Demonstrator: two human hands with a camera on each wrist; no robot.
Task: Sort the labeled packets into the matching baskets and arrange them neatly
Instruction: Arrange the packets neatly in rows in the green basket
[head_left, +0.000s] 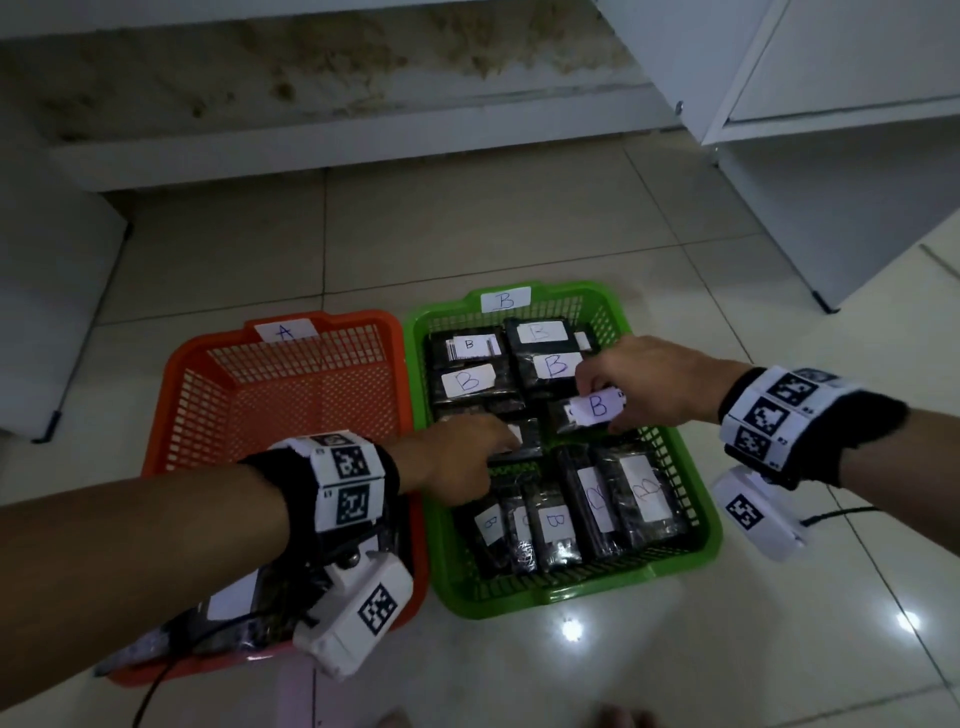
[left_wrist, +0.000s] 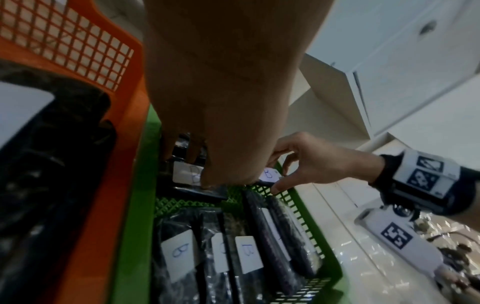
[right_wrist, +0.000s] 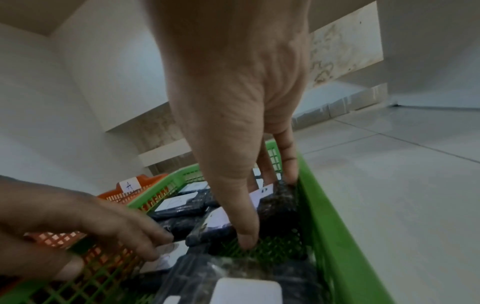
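On the floor stand an orange basket (head_left: 176, 374) tagged A (head_left: 284, 331) and, to its right, a green basket (head_left: 415, 364) tagged B (head_left: 505, 300). Several dark packets with white B labels lie flat in rows inside the green one. My right hand (head_left: 602, 410) grips one B packet (head_left: 560, 417) between thumb and fingers, low over the basket's right middle; the right wrist view shows this packet (right_wrist: 215, 231) near the mesh floor. My left hand (head_left: 506, 441) reaches across and holds another labelled packet (head_left: 527, 444) in the basket's middle, its fingers (right_wrist: 145, 236) curled over it.
A few dark packets (head_left: 234, 597) lie at the orange basket's near end, partly under my left forearm. White cabinets (head_left: 831, 130) stand at the right and a white shelf base (head_left: 311, 150) at the back. Tiled floor (head_left: 467, 234) stretches beyond the baskets.
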